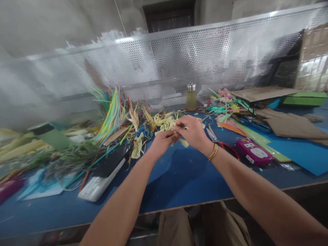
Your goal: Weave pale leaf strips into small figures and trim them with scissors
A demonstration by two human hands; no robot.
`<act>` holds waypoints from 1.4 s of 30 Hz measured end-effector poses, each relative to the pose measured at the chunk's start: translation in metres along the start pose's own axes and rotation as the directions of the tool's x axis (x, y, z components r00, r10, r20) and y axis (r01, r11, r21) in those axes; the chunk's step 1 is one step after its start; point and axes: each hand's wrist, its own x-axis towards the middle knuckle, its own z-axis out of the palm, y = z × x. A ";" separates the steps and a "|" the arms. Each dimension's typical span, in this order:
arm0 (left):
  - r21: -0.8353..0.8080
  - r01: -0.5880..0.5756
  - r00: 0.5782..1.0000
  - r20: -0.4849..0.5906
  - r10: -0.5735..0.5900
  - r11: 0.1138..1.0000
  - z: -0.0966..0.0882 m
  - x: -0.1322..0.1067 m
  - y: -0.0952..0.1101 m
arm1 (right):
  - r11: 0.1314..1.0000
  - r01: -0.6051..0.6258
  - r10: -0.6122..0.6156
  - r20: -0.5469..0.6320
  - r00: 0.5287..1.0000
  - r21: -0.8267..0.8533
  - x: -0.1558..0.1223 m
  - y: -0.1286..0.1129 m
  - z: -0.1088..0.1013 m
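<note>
"Your forearms (123, 194) pointed toward the pale, husk-like pile (164, 122) just beyond your fingers (181, 131). What did they hold?"

"Your right hand (193, 130) and left hand (162, 142) met, both pinched narrow, seemingly on the pale strip (183, 142) showing just below. It looked light, soft, tearable; best gripped near its edge."

Two hands, the left (164, 140) and the right (191, 131), worked over one table (189, 186).
One bracelet (213, 152) circled the right wrist, and one husk piece (183, 142) showed under the fingers; right of the right hand were one pair of scissors (212, 134), one purple socket block (253, 152), one green box (304, 99) and at least two cardboard sheets (297, 126); beyond both hands stood one bottle (191, 99) and one perforated panel (169, 61); left of the left hand, one white packet (93, 188) and one bundle of strips (111, 114), too blurred to count singly.
</note>
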 end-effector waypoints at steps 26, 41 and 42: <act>-0.351 0.255 0.964 0.015 -0.267 0.901 0.010 0.002 0.001 | 0.845 -0.467 0.425 0.205 0.882 0.261 0.000 0.023 0.003; -0.344 0.212 0.977 0.043 -0.210 0.915 0.008 -0.001 0.002 | 0.832 -0.523 0.504 0.141 0.852 0.184 0.004 0.034 -0.007; -0.362 0.207 0.978 0.045 -0.204 0.909 0.007 -0.001 0.002 | 0.809 -0.560 0.541 0.144 0.828 0.179 0.004 0.035 -0.008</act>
